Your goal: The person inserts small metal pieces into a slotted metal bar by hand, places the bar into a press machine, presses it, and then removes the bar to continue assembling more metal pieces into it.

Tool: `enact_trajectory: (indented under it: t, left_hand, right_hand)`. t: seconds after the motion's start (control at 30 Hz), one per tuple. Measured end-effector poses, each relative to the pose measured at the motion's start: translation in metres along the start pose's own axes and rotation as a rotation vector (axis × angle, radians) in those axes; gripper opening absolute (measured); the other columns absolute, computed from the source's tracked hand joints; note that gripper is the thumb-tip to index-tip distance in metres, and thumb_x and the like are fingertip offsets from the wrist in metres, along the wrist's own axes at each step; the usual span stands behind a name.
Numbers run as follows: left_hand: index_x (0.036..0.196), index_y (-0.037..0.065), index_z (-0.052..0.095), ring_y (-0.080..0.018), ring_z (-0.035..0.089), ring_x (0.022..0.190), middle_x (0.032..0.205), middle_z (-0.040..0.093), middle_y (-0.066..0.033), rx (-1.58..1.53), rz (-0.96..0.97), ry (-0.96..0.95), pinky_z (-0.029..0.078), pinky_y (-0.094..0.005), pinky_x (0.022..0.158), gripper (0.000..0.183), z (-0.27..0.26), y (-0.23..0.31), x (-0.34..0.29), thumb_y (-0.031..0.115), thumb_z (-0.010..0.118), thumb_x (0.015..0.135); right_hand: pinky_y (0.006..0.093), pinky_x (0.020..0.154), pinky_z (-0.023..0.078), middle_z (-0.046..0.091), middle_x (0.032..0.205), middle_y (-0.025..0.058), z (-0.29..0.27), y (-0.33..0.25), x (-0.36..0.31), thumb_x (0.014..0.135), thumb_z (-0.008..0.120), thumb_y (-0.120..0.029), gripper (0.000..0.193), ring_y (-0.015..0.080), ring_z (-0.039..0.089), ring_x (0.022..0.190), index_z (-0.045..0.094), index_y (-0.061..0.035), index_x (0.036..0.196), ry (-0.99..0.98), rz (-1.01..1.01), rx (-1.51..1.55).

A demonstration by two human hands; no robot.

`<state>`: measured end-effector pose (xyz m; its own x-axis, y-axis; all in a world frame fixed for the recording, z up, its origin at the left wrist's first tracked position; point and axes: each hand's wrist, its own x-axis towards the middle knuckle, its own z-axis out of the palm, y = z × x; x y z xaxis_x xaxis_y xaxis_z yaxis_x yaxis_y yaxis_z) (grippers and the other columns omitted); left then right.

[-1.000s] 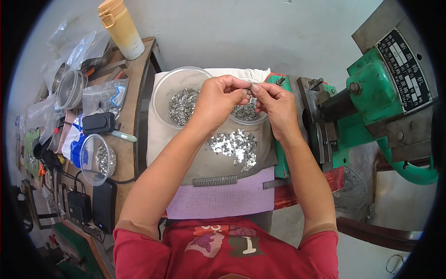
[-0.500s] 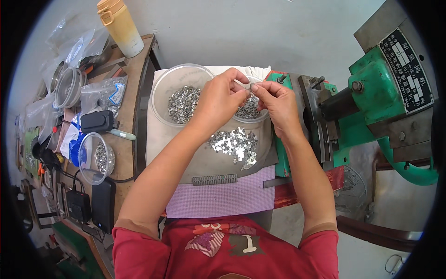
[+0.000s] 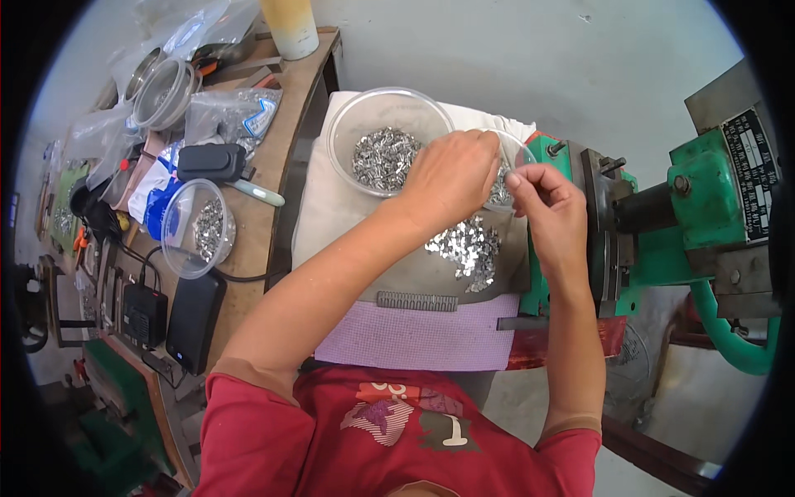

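My left hand [image 3: 455, 174] hangs between two clear round tubs, its fingers curled downward and its fingertips hidden behind the hand. Small bent metal pieces [image 3: 385, 157] lie in the larger tub [image 3: 338, 153]. The smaller tub [image 3: 520, 149] holds more small metal parts [image 3: 500, 192] and is partly covered by my hands. My right hand [image 3: 553, 211] is raised at that tub's right side, thumb and forefinger pinched together; anything between them is too small to name. Nearer me, a heap of flat shiny metal pieces [image 3: 470, 253] lies on the cloth.
A coil spring [image 3: 416, 301] lies by the purple mat [image 3: 414, 335]. A green press [image 3: 708, 186] stands to the right. On the left bench are a clear tub of metal pieces [image 3: 199, 263], a black power bank [image 3: 195, 323], plastic bags and a yellow-white bottle [image 3: 290, 29].
My hands, fingertips together before, have come apart. The left dropped toward the tubs with fingers turned down; the right stays raised and pinched. The whole view has shifted.
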<state>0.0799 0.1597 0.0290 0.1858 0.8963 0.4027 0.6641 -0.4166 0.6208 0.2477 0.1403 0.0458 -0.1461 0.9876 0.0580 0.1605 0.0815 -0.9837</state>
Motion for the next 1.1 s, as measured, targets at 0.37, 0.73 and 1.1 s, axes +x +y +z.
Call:
enact_trajectory:
  t: [0.37, 0.73, 1.1]
  left_hand:
    - [0.126, 0.004, 0.055, -0.0412, 0.063, 0.095, 0.111, 0.06, -0.0188, -0.3, 0.043, 0.02, 0.053, -0.0458, 0.083, 0.038, -0.03, 0.028, -0.059, 0.004, 0.06, 0.088]
    - [0.134, 0.001, 0.053, -0.0227, 0.065, 0.082, 0.102, 0.061, -0.013, -0.445, -0.154, 0.211, 0.054, -0.033, 0.07, 0.049, -0.038, 0.038, -0.158, -0.004, 0.067, 0.087]
    - [0.142, -0.003, 0.042, -0.0102, 0.054, 0.089, 0.113, 0.058, -0.0108, -0.419, -0.457, 0.157, 0.045, -0.023, 0.079, 0.05, -0.061, 0.002, -0.201, -0.001, 0.061, 0.095]
  right_hand:
    - [0.0388, 0.062, 0.049, 0.065, 0.08, 0.013, 0.038, 0.032, -0.07, 0.08, 0.075, -0.003, 0.009, 0.0316, 0.063, 0.069, 0.07, 0.0002, 0.087, -0.157, -0.299, -0.477]
    - [0.0405, 0.068, 0.045, 0.056, 0.077, 0.0078, 0.046, 0.032, -0.075, 0.073, 0.08, -0.006, 0.011, 0.0291, 0.054, 0.078, 0.071, -0.0048, 0.08, -0.221, -0.436, -0.773]
    - [0.038, 0.076, 0.044, 0.06, 0.084, 0.0041, 0.039, 0.039, -0.071, 0.068, 0.084, -0.005, 0.016, 0.0266, 0.053, 0.088, 0.076, -0.0075, 0.082, -0.158, -0.384, -0.743]
